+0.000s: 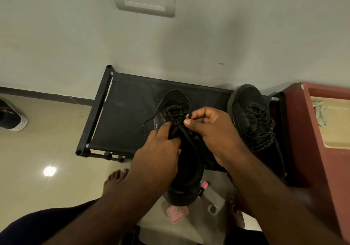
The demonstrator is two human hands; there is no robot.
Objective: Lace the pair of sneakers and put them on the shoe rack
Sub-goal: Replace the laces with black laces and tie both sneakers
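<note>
A black sneaker (176, 100) lies toe-away on the black shoe rack (123, 116), its heel hanging over the front edge. My left hand (159, 150) grips the tongue and lace at the shoe's opening. My right hand (210, 129) pinches a speckled black lace (166, 104) between thumb and forefinger just above the eyelets. One lace end trails off the shoe's left side. The second black sneaker (250, 112) sits laced on the rack's right end.
A red-brown cabinet (303, 131) stands against the rack's right side. On the tiled floor near my bare feet lie a pink highlighter (203, 188), a pink case (177, 213) and a small tape roll (213, 209). Another shoe (11, 116) sits at far left. The wall stands behind.
</note>
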